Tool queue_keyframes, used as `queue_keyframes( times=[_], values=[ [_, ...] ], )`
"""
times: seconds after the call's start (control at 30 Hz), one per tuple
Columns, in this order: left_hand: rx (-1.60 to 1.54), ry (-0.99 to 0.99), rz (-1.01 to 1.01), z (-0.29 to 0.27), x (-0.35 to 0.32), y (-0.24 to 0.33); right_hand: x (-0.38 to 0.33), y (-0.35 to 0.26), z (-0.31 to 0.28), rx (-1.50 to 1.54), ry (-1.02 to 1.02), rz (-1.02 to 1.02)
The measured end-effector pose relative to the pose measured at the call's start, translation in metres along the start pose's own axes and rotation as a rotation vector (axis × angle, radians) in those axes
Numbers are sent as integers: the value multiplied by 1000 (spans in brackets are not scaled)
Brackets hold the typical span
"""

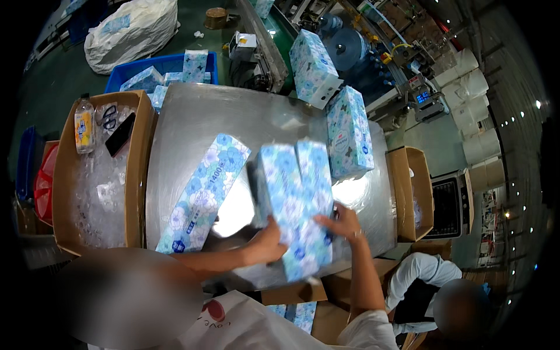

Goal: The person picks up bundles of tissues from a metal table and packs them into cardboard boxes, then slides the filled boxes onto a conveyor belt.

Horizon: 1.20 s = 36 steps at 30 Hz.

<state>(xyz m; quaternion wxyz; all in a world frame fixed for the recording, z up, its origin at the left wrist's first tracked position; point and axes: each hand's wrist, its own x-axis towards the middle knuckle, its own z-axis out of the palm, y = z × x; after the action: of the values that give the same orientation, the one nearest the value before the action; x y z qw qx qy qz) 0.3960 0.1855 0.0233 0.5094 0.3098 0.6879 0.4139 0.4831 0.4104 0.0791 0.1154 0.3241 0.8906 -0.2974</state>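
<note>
Two blue floral tissue packs (296, 204) lie side by side between my hands above the metal table, slightly blurred. My left hand (265, 242) presses its curled fingers against their left side. On the right, my right hand (343, 223) grips the other edge, its thumb over the top face. Left of them, a long tissue pack (204, 195) of the same pattern rests slanted on the table. Beyond my right hand stands a larger floral pack (350, 134), with another floral pack (315, 67) behind it at the table's far edge.
A cardboard box (146, 175) at left holds clear plastic, a bottle (84, 124), scissors and a phone (121, 135). Behind the metal table (233, 111) is a blue crate (114, 79) of packs. An open carton (329, 318) sits below me; a person (426, 286) is at lower right.
</note>
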Motion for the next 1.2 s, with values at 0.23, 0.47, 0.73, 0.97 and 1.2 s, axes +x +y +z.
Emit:
queue_keyframes(
  times=[0.23,0.47,0.73,0.97,1.2],
  values=[
    [495,869,315,-130,-66,-18,-109,57,84,827,-167,210],
    [-595,221,149,-128,16,-155,-113,48,135,1239,-245,138],
    [-1157,245,-143,-10,-71,-114,-161,79,166,1579,-24,260],
    [-641,-379,165,20,-45,-66,-278,88,28,1386,321,-222],
    [935,-1002,784,132,-159,-28,-527,41,-48,838,357,-27]
  ],
)
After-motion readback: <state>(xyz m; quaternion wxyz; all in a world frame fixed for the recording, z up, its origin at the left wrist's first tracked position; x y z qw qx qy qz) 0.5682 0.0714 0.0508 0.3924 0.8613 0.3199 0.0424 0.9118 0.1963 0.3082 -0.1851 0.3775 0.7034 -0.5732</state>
